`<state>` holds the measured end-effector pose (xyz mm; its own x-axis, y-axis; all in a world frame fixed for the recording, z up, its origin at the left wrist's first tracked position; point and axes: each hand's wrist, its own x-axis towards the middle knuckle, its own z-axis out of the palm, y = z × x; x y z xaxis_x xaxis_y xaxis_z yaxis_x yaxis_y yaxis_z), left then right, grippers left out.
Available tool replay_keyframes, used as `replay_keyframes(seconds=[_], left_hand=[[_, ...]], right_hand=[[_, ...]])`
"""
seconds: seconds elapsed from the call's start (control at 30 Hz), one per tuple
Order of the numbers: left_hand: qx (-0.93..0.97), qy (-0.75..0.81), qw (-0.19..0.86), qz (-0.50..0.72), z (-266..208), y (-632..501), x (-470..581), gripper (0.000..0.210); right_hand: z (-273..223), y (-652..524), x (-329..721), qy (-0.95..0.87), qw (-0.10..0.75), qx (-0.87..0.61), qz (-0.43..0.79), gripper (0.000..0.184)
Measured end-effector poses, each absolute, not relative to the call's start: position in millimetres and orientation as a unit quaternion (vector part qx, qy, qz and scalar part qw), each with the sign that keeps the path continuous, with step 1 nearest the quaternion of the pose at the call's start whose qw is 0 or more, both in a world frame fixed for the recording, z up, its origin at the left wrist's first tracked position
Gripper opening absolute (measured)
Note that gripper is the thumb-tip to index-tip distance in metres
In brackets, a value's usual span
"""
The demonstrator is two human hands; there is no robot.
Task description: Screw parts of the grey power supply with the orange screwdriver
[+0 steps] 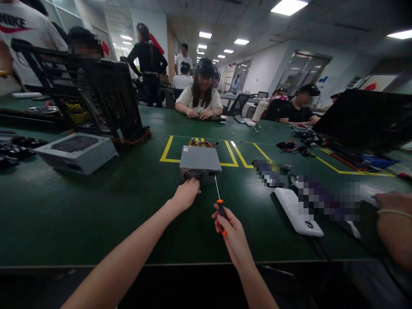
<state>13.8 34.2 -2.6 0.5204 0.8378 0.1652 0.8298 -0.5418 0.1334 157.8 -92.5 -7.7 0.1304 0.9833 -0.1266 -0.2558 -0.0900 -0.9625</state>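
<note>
A grey computer power supply (199, 158) sits on the green table in front of me, its round fan grille and socket side turned toward me. Its bundle of coloured cables (203, 143) lies behind it. My left hand (187, 194) has its fingers curled against the lower fan side; their tips are partly hidden. In my right hand (232, 227) is a screwdriver (220, 208) with a black and orange handle, the fingers wrapped round it. Its thin shaft points up and away, and the tip meets the power supply's near face by the socket.
Left stand another power supply (77, 152) and an open black computer case (96, 94). Right lie a white power bank (298, 211), phones and cables (291, 147); another person's hand (394, 214) is beside them. A person (199, 96) sits opposite. Yellow tape (165, 150) marks the table.
</note>
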Motion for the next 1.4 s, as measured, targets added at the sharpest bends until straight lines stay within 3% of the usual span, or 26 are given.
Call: replay_keyframes(seconds=[0.4,0.83,0.93,1.13,1.27,1.4], left_hand=[[0.87,0.482,0.045,0.095,-4.2,30.6,19.2,0.023],[0.849,0.488,0.095,0.177,-5.8,34.8,12.0,0.018],[0.797,0.497,0.203,0.278,-7.2,36.5,11.0,0.015],[0.593,0.4,0.584,0.383,-4.3,38.0,8.4,0.017],[0.464,0.351,0.718,0.382,-1.2,36.1,8.9,0.017],[0.401,0.316,0.784,0.353,1.4,34.7,9.8,0.018]], right_hand=[[-11.3,-94.8,158.6,-0.395,0.547,-0.507,0.537,0.031],[-10.6,-95.9,155.3,-0.388,0.547,-0.531,0.518,0.033],[-10.4,-97.1,152.9,-0.383,0.568,-0.524,0.506,0.034],[-6.4,-104.1,164.9,-0.416,0.547,-0.572,0.447,0.03],[8.5,-110.7,185.0,-0.479,0.5,-0.633,0.346,0.032],[23.4,-117.1,187.1,-0.496,0.496,-0.67,0.244,0.036]])
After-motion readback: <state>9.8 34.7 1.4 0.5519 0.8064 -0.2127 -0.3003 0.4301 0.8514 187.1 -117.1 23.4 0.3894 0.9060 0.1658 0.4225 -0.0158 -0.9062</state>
